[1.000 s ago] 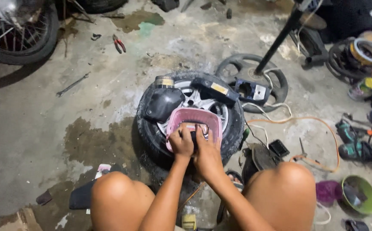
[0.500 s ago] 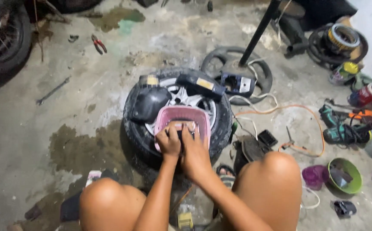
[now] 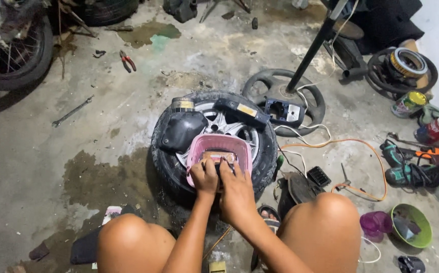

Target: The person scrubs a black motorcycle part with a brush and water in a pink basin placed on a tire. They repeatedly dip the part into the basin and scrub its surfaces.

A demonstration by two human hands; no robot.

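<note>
A pink plastic basket point(image 3: 198, 146) rests on a car wheel with a silver rim and black tyre point(image 3: 165, 167) lying flat on the concrete floor. Both my hands reach into the basket's near side. My left hand point(image 3: 205, 178) and my right hand point(image 3: 235, 191) are pressed together around a small dark object inside it; the object is mostly hidden by my fingers. On the wheel's far side lie a black plastic cover point(image 3: 181, 130), a small tin point(image 3: 182, 104) and a dark tool with a yellow label point(image 3: 242, 112).
A stand on a black round base point(image 3: 280, 91) rises behind the wheel. Red pliers point(image 3: 127, 60) and a wrench point(image 3: 71, 111) lie at the left, a motorcycle wheel point(image 3: 12, 50) at top left. Cans, power tools, an orange cable point(image 3: 361, 151) and a green bowl point(image 3: 412, 225) crowd the right.
The view has shifted slightly. My hands stay together in the pink basket, working on the small dark object; nothing else has moved.
</note>
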